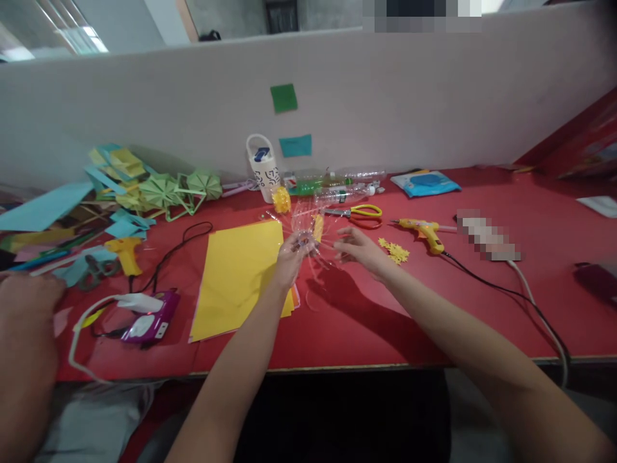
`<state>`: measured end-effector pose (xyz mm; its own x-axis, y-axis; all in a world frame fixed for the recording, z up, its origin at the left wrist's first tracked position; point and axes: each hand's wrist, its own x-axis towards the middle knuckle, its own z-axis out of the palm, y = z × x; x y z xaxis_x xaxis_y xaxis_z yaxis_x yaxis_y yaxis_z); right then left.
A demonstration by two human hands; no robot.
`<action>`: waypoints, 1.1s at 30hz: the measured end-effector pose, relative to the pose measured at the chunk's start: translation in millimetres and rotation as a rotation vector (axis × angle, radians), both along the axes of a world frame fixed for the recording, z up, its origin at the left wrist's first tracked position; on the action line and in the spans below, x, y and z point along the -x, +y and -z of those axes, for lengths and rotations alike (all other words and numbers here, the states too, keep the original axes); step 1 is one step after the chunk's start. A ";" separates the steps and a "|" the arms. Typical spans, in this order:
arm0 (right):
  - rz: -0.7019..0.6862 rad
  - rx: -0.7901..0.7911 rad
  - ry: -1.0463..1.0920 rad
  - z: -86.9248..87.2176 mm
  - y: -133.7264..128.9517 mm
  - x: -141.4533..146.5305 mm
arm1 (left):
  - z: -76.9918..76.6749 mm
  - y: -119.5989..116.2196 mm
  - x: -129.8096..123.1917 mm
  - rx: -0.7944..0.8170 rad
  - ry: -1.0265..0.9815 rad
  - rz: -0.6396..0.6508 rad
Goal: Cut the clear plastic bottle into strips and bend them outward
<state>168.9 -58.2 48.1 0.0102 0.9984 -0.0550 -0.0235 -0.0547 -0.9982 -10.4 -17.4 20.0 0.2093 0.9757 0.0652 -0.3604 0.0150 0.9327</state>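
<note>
My left hand (290,257) holds a clear plastic piece (304,239) cut into thin strips that fan outward, its fingers closed round the middle. Just right of the strips is my right hand (359,249), its fingers apart and curved, with nothing seen between them. Yellow paper sheets (241,276) lie stacked beside my left forearm. Behind the plastic piece are scissors with yellow and red handles (367,212). Small yellow paper pieces (395,251) lie in a pile right of my right hand.
Clear bottles (342,194) and a white cup holder (266,177) stand or lie along the wall. A yellow glue gun (424,233) with a cord is at right, another (126,256) at left near a purple power strip (153,318). Another person's arm (26,347) rests far left.
</note>
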 end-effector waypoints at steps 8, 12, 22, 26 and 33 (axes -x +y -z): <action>0.158 -0.248 -0.080 17.9 -8.1 -2.1 | 5.7 0.9 -0.3 0.076 -0.007 -0.003; 0.439 -0.616 -0.427 15.1 -17.2 -5.9 | 3.4 -1.7 -1.7 0.100 0.028 0.013; 0.154 -1.030 -0.795 10.3 -24.3 -0.5 | 1.2 -11.8 -9.5 0.126 0.033 0.069; 0.127 -1.036 -0.878 15.0 -23.5 2.0 | -0.1 -13.8 -11.4 0.168 -0.041 0.097; 0.252 -1.154 -0.943 14.5 -23.3 -0.2 | -4.0 -16.2 -11.6 0.208 -0.152 0.143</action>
